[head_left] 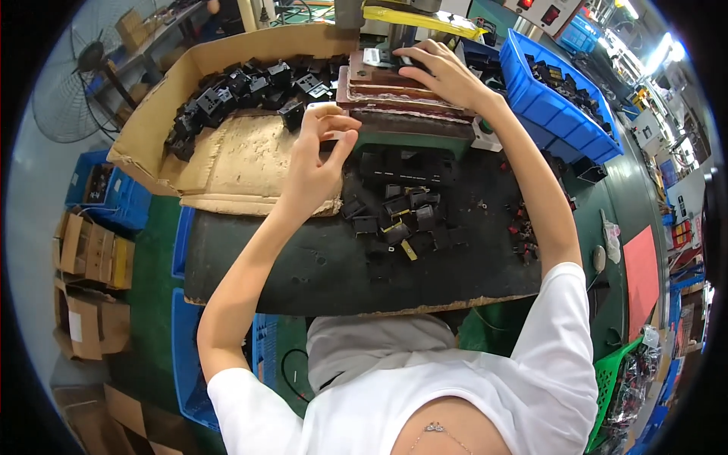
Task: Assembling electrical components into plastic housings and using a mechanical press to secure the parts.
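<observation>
My right hand reaches onto the machine's stacked brown base plates. Its thumb and forefinger close round a small black part, partly hidden by the fingers, beside a shiny metal piece. Just left of the plates, my left hand hangs in the air with bent fingers and the thumb apart from them; I see nothing held in it. White coverings wrap some of its fingertips. Behind that hand, many black plastic housings lie heaped in an open cardboard box.
Loose black housings lie on the dark tabletop, near a flat black panel. A blue bin of black parts stands right. Small red-and-black pieces lie near my right forearm. A fan stands at far left.
</observation>
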`<state>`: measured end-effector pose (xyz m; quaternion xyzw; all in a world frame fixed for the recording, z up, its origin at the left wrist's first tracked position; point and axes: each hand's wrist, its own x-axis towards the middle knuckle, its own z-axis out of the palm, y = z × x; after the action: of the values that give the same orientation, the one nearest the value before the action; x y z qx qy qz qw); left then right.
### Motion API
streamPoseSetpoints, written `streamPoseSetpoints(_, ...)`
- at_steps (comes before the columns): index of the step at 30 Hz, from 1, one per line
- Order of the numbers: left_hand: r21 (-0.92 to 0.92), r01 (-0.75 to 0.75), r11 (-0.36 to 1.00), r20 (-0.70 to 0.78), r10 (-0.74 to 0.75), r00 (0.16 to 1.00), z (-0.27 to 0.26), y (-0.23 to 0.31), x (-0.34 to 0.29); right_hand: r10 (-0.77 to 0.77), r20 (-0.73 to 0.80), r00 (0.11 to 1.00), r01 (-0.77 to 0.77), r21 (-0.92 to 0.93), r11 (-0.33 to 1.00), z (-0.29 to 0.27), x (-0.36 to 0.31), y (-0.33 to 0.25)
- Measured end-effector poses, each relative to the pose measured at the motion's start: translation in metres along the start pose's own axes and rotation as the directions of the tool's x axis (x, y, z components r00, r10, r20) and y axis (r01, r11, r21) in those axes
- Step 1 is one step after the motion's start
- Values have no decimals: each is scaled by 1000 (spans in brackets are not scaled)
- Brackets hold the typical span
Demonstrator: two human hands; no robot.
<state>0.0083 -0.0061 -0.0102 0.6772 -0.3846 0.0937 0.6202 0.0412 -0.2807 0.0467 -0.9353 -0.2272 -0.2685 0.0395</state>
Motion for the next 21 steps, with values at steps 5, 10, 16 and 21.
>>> streamPoseSetpoints(5,-286,276,917,98,-258,961,4,-2,-4,11,-141,990,-8,26,1000,-3,-4,-8)
streamPoseSetpoints(10,-373,404,835,206,-350,914,-2,-5,-3,-7,-216,976,-14,-97,995,-23,-12,-39)
streamPoseSetpoints(16,-530,479,700,328,-351,877,-1,2,-6,-215,-211,954,177,-186,966,-37,-57,-119)
streamPoseSetpoints(21,-390,248,887,201,-181,963,-5,0,-16,-23,-390,921,-17,-98,995,-49,-75,-131)
